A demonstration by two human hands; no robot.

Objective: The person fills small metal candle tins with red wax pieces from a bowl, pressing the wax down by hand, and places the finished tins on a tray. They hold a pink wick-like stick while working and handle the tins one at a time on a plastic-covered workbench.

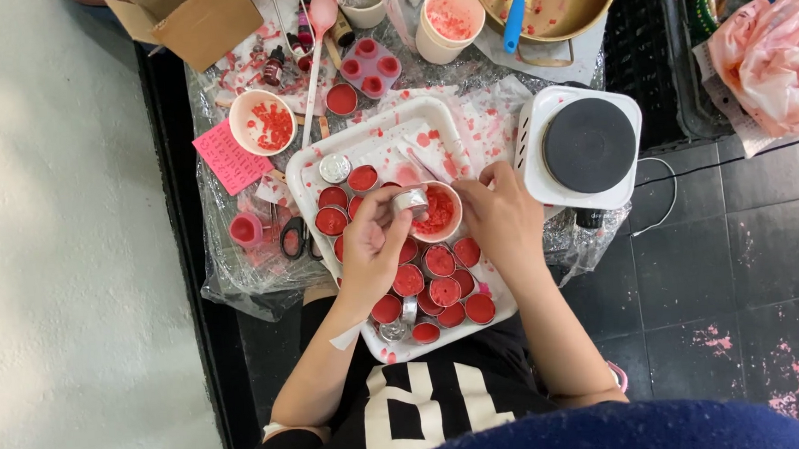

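My left hand (373, 245) holds a small empty silver tin cup (410, 200) over a white bowl of red wax bits (439, 213). My right hand (503, 216) rests at the bowl's right rim, fingers curled toward the bowl; whether it holds something is hidden. Both hands hover over a white tray (308, 170) holding several small round tins filled with red wax (441, 261) and a few empty silver ones (335, 167).
A white single hot plate with a black top (589, 145) stands right of the tray. Behind are a bowl of red bits (262, 122), a pink silicone mould (370, 67), a paper cup (448, 20), a brass pan (548, 3), scissors (294, 237) and a cardboard box (193, 20).
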